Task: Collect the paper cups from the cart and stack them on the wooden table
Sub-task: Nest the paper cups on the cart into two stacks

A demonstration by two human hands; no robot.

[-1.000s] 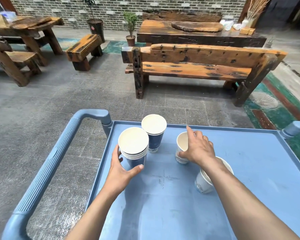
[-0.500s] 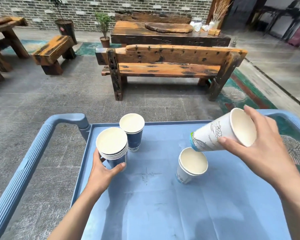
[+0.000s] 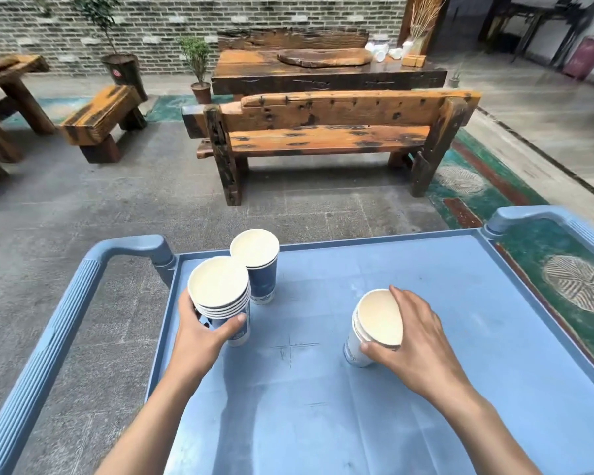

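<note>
Paper cups: all on the blue cart [image 3: 323,423], none on the wooden table [image 3: 326,72] beyond it. Left hand [image 3: 203,332] wraps a nested stack [image 3: 220,296]; right hand [image 3: 415,337] pinches a nested pair [image 3: 374,323]; one blue cup [image 3: 258,265] stands loose. Carrying remains.

Soft, even daylight fills the scene, brightest at the upper right where the pale floor [image 3: 542,108] shows a washed-out sheen. Shadows are faint and diffuse: a dim patch lies under the wooden bench [image 3: 323,132], and both forearms cast weak, blurry shadows on the blue cart top [image 3: 323,406], which shows mild glare near its centre. The wide-angle lens bends straight lines toward the edges, so the cart handle [image 3: 48,337] curves, and the far brick wall [image 3: 254,22] and corners look slightly soft and smeared.
</note>
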